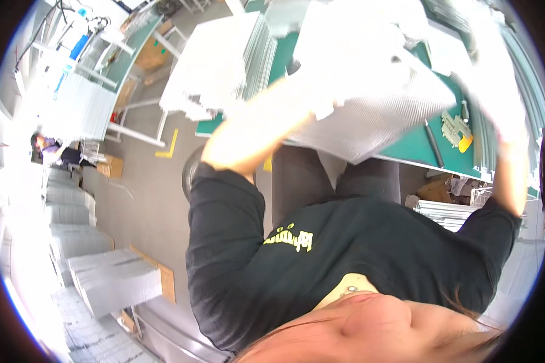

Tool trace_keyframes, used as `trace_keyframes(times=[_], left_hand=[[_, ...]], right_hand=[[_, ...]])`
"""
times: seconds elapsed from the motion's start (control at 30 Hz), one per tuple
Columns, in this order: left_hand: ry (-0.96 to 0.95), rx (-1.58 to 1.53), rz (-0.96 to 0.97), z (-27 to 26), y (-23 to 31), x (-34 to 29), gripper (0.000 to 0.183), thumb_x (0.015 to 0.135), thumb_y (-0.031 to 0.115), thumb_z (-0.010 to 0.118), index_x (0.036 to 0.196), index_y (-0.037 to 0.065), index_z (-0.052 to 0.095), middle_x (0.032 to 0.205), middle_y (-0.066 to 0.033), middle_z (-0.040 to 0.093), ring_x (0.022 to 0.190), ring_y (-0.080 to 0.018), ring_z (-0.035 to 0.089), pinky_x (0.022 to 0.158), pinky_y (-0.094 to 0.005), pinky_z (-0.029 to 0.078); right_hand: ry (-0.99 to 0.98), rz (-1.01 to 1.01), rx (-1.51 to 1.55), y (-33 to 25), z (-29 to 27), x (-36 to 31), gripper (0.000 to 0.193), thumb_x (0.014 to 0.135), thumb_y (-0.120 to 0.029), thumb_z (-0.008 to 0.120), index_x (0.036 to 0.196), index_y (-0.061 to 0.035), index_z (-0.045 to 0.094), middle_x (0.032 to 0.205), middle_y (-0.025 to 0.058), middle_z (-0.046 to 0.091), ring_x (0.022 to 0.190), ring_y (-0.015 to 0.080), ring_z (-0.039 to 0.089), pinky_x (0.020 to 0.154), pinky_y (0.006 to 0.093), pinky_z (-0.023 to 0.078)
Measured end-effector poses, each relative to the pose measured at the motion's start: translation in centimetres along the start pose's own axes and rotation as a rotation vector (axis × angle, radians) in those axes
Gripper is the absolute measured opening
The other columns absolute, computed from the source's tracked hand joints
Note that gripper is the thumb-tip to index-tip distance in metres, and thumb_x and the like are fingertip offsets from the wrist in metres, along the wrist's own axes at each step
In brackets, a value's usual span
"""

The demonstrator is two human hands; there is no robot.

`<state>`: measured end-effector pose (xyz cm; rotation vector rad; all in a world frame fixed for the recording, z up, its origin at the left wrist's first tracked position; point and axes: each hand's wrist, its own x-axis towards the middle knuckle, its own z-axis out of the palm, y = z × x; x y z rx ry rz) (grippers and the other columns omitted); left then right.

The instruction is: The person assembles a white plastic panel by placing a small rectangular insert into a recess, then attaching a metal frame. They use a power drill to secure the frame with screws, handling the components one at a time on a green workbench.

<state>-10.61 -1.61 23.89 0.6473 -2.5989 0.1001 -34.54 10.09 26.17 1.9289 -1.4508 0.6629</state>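
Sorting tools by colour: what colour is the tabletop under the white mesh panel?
Green tabletop, seen best in the head view, beside the white mesh panel.

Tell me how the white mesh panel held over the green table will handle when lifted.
The white mesh panel looks thin and perforated, so probably light for its size. It juts past the green table edge without drooping, so it seems fairly stiff. The left hand is blurred against it; the broad sheet may wobble or catch air.
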Motion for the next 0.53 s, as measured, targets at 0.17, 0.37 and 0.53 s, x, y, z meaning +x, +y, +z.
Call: trace_keyframes(times=[0.17,0.37,0.53], left_hand=[[0.239,-0.138,0.501,0.4,5.4,-5.6,0.034,0.090,0.031,0.068,0.122,0.020,0.072,0.128,-0.0085,0.066,0.111,-0.0316,0.062,0.099,-0.0580,0.043],[0.516,0.164,0.005,0.0,-1.9,-14.2,0.049,0.074,0.021,0.075,0.118,0.004,0.064,0.121,-0.0162,0.063,0.118,-0.0428,0.056,0.107,-0.0587,0.039],[-0.225,0.456,-0.733,2.5,-11.0,-20.7,0.089,0.074,0.037,0.083,0.148,0.003,0.047,0.152,-0.0224,0.046,0.142,-0.0423,0.041,0.116,-0.0533,0.036]], right_hand=[[-0.653,0.346,0.500,-5.0,-4.3,-8.4,0.083,0.084,-0.021,0.075,0.156,-0.0037,0.039,0.117,0.0238,0.069,0.100,0.0417,0.067,0.092,0.0427,0.054],[0.412,0.886,0.350,1.0,-14.0,-22.0,0.086,0.093,-0.022,0.076,0.163,-0.0084,0.028,0.155,0.0133,0.047,0.126,0.0215,0.059,0.104,0.0319,0.048],[0.895,0.670,0.153,2.5,-27.2,-14.9,0.063,0.093,-0.021,0.069,0.146,-0.0001,0.042,0.140,0.0194,0.051,0.120,0.0278,0.058,0.101,0.0417,0.050]])
